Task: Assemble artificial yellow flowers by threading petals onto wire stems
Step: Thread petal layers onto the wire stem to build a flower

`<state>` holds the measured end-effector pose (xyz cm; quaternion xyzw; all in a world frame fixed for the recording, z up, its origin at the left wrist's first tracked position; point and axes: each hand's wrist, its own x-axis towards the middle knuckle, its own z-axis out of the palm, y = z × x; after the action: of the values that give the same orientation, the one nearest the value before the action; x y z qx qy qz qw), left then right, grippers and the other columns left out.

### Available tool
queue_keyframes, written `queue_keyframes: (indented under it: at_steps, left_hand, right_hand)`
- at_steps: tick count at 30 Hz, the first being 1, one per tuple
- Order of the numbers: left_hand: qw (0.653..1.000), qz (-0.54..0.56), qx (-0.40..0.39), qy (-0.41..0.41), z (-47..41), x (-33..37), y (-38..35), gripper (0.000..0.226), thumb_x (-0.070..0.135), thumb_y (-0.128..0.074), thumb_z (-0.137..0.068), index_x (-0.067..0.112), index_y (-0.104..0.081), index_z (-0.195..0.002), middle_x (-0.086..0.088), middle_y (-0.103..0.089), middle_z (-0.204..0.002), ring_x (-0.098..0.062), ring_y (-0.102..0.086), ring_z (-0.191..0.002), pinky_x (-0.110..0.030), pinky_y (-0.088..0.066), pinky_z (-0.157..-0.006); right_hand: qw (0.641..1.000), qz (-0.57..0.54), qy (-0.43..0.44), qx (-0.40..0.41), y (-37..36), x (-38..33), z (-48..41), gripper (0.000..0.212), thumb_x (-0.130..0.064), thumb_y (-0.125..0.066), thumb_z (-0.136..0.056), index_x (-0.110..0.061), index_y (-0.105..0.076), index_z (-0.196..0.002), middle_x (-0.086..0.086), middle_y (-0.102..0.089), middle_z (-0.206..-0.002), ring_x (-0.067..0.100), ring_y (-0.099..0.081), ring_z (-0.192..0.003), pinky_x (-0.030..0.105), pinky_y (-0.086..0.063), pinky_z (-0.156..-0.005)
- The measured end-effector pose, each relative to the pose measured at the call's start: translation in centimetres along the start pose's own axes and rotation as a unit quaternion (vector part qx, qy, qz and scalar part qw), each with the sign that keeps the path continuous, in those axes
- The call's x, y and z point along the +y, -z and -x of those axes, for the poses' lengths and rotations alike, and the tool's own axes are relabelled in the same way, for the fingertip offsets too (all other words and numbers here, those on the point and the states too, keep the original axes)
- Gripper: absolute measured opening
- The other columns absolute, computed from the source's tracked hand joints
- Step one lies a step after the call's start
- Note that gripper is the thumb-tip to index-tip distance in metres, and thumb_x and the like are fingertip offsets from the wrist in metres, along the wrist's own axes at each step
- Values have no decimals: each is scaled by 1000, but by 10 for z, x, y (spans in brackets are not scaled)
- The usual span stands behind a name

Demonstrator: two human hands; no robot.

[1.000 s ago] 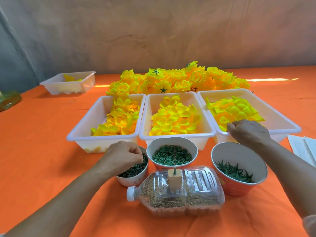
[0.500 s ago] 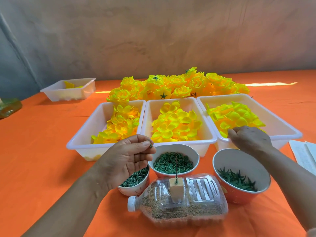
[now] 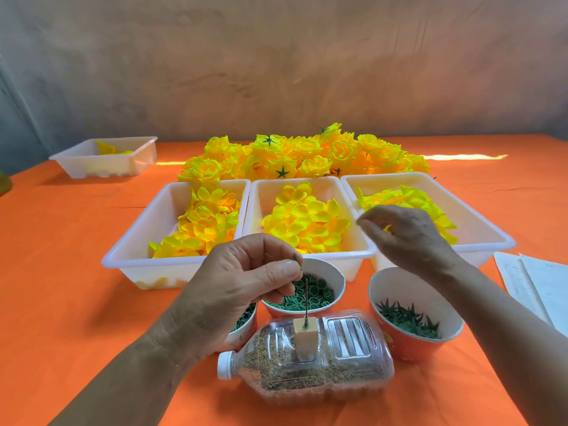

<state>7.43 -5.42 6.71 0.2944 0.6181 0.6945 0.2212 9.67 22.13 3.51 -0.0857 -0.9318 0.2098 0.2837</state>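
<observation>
My left hand (image 3: 246,281) pinches a small green piece (image 3: 296,260) between thumb and forefinger, just above the middle bowl. A thin wire stem (image 3: 306,302) stands upright in a pale block (image 3: 304,336) set on a sand-filled plastic bottle (image 3: 322,373) lying on its side. My right hand (image 3: 408,238) hovers over the near left corner of the right tray (image 3: 491,235), fingers curled, with a bit of yellow petal (image 3: 388,230) showing between them. Three white trays hold loose yellow petals (image 3: 304,222).
Three bowls sit before the trays: green bits at left (image 3: 246,321), green rings in the middle (image 3: 319,295), green star calyxes at right (image 3: 408,321). A heap of finished yellow flowers (image 3: 307,155) lies behind. A small tray (image 3: 101,167) stands far left, papers (image 3: 541,287) at right.
My left hand has risen from the left bowl with a green piece pinched. My right hand has lifted out of the right tray and moved left.
</observation>
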Motion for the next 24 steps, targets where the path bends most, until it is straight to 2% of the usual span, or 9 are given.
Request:
queue_keyframes:
  at_steps: [2, 3, 5, 7, 10, 13, 17, 21, 24]
  left_hand:
    - [1000, -5, 0, -6, 1, 0, -2, 9, 15, -69, -70, 20, -76, -71, -7, -68, -71, -11, -61, -59, -18, -49, -54]
    - [1000, -8, 1, -7, 2, 0, -3, 9, 16, -69, -70, 21, -76, -71, -7, -68, -70, -11, -61, -58, -18, -49, -54]
    - [1000, -10, 5, -8, 3, -2, -3, 9, 16, -68, -70, 21, -76, -72, -6, -68, -67, -10, -61, -58, -18, -49, -54]
    - [1000, -6, 13, -1, 4, -3, -2, 9, 17, -68, -70, 22, -76, -72, -5, -66, -64, -10, -61, -58, -18, -49, -54]
    - [1000, 1, 17, 11, 5, -6, -3, 6, 16, -71, -69, 19, -76, -72, -6, -64, -63, -10, -59, -57, -19, -49, -53]
    - [1000, 10, 15, 23, 6, -9, -6, 10, 14, -83, -65, 16, -75, -72, -10, -64, -65, -11, -58, -56, -18, -48, -52]
    - [999, 34, 26, 28, 5, -12, -9, 13, 20, -72, -63, 12, -74, -73, -8, -64, -62, -10, -57, -54, -17, -47, -50]
    - [999, 32, 33, 28, 3, -13, -9, 17, 22, -73, -61, 11, -74, -74, -9, -63, -61, -11, -57, -53, -17, -46, -49]
    - [998, 33, 30, 32, 3, -14, -9, 15, 23, -73, -61, 14, -75, -72, -9, -62, -59, -10, -57, -52, -17, -46, -49]
  right_hand:
    - [982, -146, 50, -113, 10, -39, 10, 11, -29, -63, -89, -26, -74, -88, -19, -70, -78, 1, -62, -72, 25, -45, -67]
    - [960, -193, 57, -193, 15, -55, 16, 13, -32, -62, -88, -26, -73, -89, -17, -71, -81, 2, -64, -77, 25, -48, -69]
    - [912, -249, 55, -320, 20, -76, 29, 17, -32, -60, -86, -24, -72, -94, -9, -72, -90, 9, -65, -86, 34, -50, -79]
    - [880, -279, 46, -381, 22, -86, 39, 15, -28, -61, -86, -22, -71, -94, -4, -69, -90, 10, -61, -86, 42, -49, -81]
    - [868, -301, 46, -393, 21, -90, 47, 11, -22, -63, -87, -22, -70, -95, 0, -69, -91, 9, -59, -87, 41, -48, -80]
    - [874, -308, 43, -373, 18, -91, 49, 19, -19, -62, -90, -6, -69, -101, 21, -66, -94, 17, -55, -86, 52, -46, -83]
    - [872, -324, 41, -364, 18, -94, 51, 18, -17, -62, -93, -2, -71, -98, 12, -62, -82, 13, -52, -81, 43, -45, -75]
    - [877, -315, 53, -359, 18, -95, 49, 21, -18, -61, -93, 1, -70, -96, 26, -62, -85, 15, -51, -77, 48, -46, -73]
    - [872, -323, 53, -364, 17, -93, 49, 23, -19, -61, -93, 3, -70, -95, 26, -61, -83, 14, -50, -76, 39, -43, -70]
